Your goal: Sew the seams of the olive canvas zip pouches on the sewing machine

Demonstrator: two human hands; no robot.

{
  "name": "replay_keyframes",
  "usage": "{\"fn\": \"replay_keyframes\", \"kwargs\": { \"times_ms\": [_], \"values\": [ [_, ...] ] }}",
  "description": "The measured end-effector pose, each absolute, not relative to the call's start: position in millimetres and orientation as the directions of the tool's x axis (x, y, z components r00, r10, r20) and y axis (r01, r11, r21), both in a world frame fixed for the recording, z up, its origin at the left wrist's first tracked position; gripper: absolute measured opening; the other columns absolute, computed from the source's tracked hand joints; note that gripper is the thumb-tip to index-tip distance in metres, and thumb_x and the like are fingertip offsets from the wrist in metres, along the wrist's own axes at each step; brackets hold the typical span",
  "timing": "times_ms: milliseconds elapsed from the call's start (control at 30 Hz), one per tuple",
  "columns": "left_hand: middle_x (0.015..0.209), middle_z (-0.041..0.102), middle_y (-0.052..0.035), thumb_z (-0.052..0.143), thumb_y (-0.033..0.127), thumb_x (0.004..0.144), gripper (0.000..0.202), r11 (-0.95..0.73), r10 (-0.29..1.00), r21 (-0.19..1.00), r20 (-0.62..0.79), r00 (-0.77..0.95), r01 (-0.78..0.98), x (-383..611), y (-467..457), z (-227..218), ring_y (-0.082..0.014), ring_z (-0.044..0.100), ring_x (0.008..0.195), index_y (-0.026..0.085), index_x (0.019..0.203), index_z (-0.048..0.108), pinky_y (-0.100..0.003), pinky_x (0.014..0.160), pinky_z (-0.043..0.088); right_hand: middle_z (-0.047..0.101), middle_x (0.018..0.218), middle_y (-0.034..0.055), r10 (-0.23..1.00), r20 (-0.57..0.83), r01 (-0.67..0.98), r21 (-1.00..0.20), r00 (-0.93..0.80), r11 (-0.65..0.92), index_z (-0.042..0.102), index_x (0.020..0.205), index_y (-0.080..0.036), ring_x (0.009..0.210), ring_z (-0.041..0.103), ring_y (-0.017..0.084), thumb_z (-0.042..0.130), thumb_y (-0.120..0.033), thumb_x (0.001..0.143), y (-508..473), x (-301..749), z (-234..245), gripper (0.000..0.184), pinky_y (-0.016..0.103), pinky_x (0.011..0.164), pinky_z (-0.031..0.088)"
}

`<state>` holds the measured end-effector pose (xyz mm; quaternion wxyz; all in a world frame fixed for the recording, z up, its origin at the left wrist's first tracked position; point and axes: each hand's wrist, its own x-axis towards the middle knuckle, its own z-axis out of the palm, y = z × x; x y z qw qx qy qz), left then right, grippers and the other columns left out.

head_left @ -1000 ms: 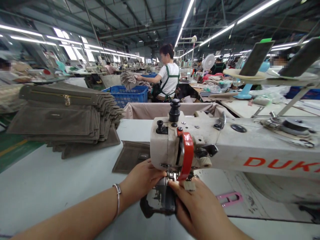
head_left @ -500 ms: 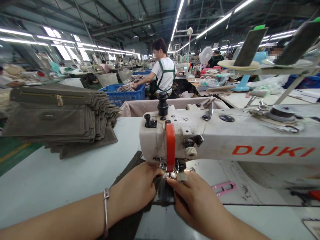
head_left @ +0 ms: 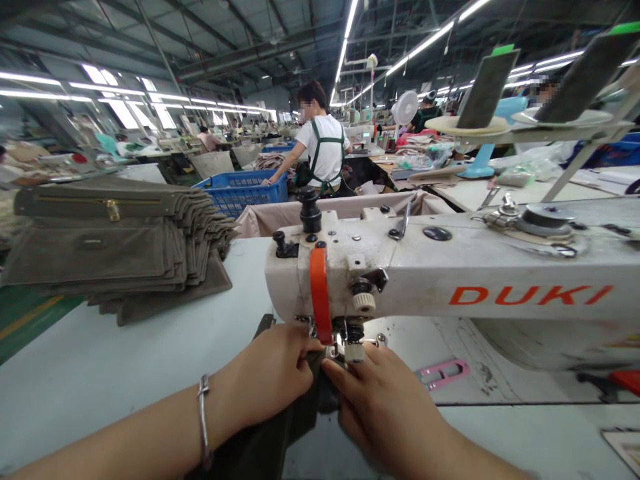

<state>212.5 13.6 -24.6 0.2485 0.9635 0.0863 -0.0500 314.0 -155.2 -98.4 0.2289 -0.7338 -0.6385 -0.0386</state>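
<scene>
At the sewing machine [head_left: 425, 257], our left hand [head_left: 270, 373] gripped dark cloth [head_left: 303, 413]; our right hand [head_left: 383, 400], grip unclear, lay alongside. Apparent stitching needed steady feeding toward the worktop [head_left: 245, 283]'s far edge.

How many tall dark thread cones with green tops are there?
2. One cone is on a round plate at the upper right; the other cone is to its right, near the picture's edge. More could be hidden beyond that edge.

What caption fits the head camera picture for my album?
At a sewing machine, left hand holds dark cloth, right hand close by.
</scene>
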Motion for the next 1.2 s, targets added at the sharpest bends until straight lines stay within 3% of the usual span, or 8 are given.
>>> {"fn": "replay_keyframes", "kwargs": {
  "times_ms": [133, 467, 633, 733, 867, 967, 1067, 1200],
  "values": [
    [0.076, 0.067, -0.0019, 0.044, 0.001, 0.071, 0.032, -0.901, 0.146, 0.399, -0.091, 0.985, 0.170, 211.9, 2.7, -28.2, -0.0177, 0.062, 0.068, 0.021, 0.081, 0.067, -0.026, 0.062, 0.040, 0.065, 0.100, 0.0059, 0.909, 0.373, 0.965, -0.245, 0.188, -0.099, 0.061, 0.120, -0.023, 0.094, 0.056, 0.028, 0.061, -0.016, 0.075, -156.5, 314.2, -97.3, 0.046, 0.041, 0.080, 0.044],
    [0.078, 0.066, -0.0013, 0.045, 0.002, 0.075, 0.027, -0.842, 0.243, 0.469, -0.111, 0.964, 0.266, 205.4, -9.1, -38.2, -0.0172, 0.062, 0.068, 0.020, 0.084, 0.063, -0.026, 0.062, 0.042, 0.064, 0.103, 0.0063, 0.923, 0.323, 0.958, -0.255, 0.210, -0.129, 0.060, 0.120, -0.025, 0.095, 0.055, 0.029, 0.059, -0.015, 0.075, -158.0, 313.8, -97.3, 0.046, 0.043, 0.080, 0.046],
    [0.086, 0.067, -0.0029, 0.046, 0.004, 0.076, 0.023, -0.833, 0.208, 0.500, -0.111, 0.972, 0.235, 207.8, -7.1, -31.3, -0.0191, 0.064, 0.082, 0.020, 0.081, 0.062, -0.027, 0.074, 0.047, 0.061, 0.109, 0.0085, 0.940, 0.268, 0.951, -0.277, 0.212, -0.136, 0.058, 0.123, -0.025, 0.101, 0.053, 0.030, 0.056, -0.015, 0.078, -159.1, 313.0, -93.9, 0.046, 0.046, 0.084, 0.046],
    [0.103, 0.066, -0.0045, 0.044, 0.016, 0.090, 0.022, -0.806, 0.169, 0.558, -0.105, 0.980, 0.199, 187.3, 9.7, -27.9, -0.0204, 0.062, 0.097, 0.022, 0.096, 0.065, -0.030, 0.090, 0.047, 0.061, 0.107, 0.0094, 0.942, 0.257, 0.953, -0.263, 0.217, -0.148, 0.058, 0.124, -0.024, 0.098, 0.054, 0.030, 0.053, -0.017, 0.083, -159.8, 312.5, -90.9, 0.041, 0.046, 0.082, 0.048],
    [0.119, 0.059, -0.0099, 0.060, 0.047, 0.087, 0.041, -0.772, 0.505, 0.453, 0.011, 0.863, 0.446, 139.1, 38.1, -46.3, -0.0305, 0.053, 0.114, 0.021, 0.118, 0.058, -0.046, 0.102, 0.040, 0.061, 0.110, 0.0102, 0.950, 0.239, 0.956, -0.261, 0.199, -0.135, 0.055, 0.131, -0.025, 0.099, 0.054, 0.030, 0.055, -0.018, 0.085, -160.6, 313.3, -89.7, 0.046, 0.047, 0.084, 0.049],
    [0.095, 0.064, -0.0057, 0.070, 0.042, 0.075, 0.035, -0.658, 0.626, 0.489, -0.068, 0.777, 0.573, 121.3, 44.6, -62.9, -0.0283, 0.060, 0.092, 0.019, 0.099, 0.060, -0.041, 0.083, 0.048, 0.060, 0.120, 0.0116, 0.953, 0.270, 0.967, -0.244, 0.135, -0.067, 0.054, 0.132, -0.022, 0.107, 0.053, 0.030, 0.056, -0.013, 0.085, -160.6, 314.2, -90.4, 0.048, 0.047, 0.090, 0.048],
    [0.081, 0.064, 0.0004, 0.067, 0.026, 0.073, 0.021, -0.467, 0.641, 0.719, -0.126, 0.757, 0.515, 126.5, 38.9, -61.8, -0.0226, 0.063, 0.080, 0.020, 0.089, 0.056, -0.033, 0.074, 0.049, 0.060, 0.125, 0.0085, 0.938, 0.331, 0.967, -0.253, 0.101, -0.015, 0.057, 0.126, -0.022, 0.109, 0.053, 0.026, 0.052, -0.008, 0.088, -160.1, 313.2, -89.3, 0.041, 0.043, 0.093, 0.047],
    [0.089, 0.071, -0.0017, 0.073, 0.024, 0.071, 0.033, 0.175, 0.586, 0.950, -0.311, 0.748, 0.257, 139.2, 27.2, -47.2, -0.0227, 0.069, 0.081, 0.019, 0.097, 0.054, -0.033, 0.074, 0.053, 0.062, 0.123, 0.0081, 0.905, 0.413, 0.971, -0.239, 0.104, -0.003, 0.059, 0.122, -0.019, 0.106, 0.054, 0.024, 0.051, -0.008, 0.091, -155.3, 310.1, -87.3, 0.034, 0.039, 0.092, 0.048]
  ]
}}
